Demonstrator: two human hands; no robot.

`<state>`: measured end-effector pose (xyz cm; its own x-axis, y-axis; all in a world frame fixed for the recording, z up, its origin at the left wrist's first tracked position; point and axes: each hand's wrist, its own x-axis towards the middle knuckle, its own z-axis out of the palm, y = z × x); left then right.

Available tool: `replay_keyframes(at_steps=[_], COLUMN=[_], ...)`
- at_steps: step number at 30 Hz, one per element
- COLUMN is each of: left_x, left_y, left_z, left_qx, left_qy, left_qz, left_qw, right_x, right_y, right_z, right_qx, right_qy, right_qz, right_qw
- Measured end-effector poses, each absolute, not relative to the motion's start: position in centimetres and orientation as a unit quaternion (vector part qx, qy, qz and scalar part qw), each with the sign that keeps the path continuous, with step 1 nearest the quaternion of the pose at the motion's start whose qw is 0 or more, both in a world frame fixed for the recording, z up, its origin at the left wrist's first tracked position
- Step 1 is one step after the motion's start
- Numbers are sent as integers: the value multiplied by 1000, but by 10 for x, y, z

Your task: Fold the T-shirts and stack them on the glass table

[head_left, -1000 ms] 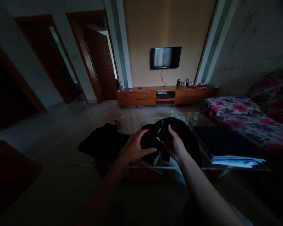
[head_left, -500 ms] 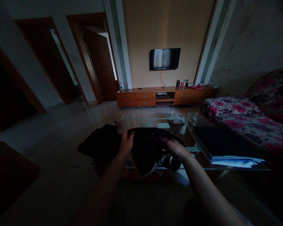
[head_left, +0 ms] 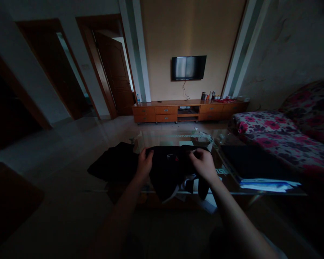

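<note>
A black garment (head_left: 164,172) with a pale underside and small white and red marks hangs between my hands over the near edge of the glass coffee table (head_left: 218,144). Its exact kind is hard to make out in the dim light. My left hand (head_left: 145,163) is closed on its left upper edge, thumb on top. On the upper right, my right hand (head_left: 203,162) pinches the cloth between thumb and fingers. Another dark cloth (head_left: 113,162) lies just left of my left hand.
A stack of folded clothes (head_left: 259,165), black on top with white and blue below, lies at the table's right. Beyond it stands a floral sofa (head_left: 275,133). A low wooden TV cabinet (head_left: 166,111) runs along the far wall under a television (head_left: 188,67).
My right hand has shifted slightly up and turned over, now pinching the garment's upper right edge. The garment's front is spread flatter, showing its small marks. My left hand stays put.
</note>
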<state>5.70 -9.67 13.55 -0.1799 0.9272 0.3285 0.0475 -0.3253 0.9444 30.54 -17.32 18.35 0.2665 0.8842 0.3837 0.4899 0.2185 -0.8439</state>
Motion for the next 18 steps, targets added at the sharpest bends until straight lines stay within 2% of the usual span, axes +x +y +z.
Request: replay_keyframes(at_steps=[4, 8, 14, 18], left_x=[59, 57, 54, 49], left_y=[-103, -108, -99, -96], left_z=[142, 147, 135, 129], left_qx=[529, 584, 647, 683], left_qy=[462, 424, 445, 489], left_qz=[605, 556, 516, 483], left_qw=[376, 412, 342, 249], right_x=[304, 313, 330, 336], right_y=[-173, -168, -166, -170], right_z=[184, 174, 161, 159], right_qx=[-578, -602, -665, -734], right_qy=[-575, -544, -502, -471], right_qz=[51, -43, -67, -10], right_qw=[577, 583, 549, 490])
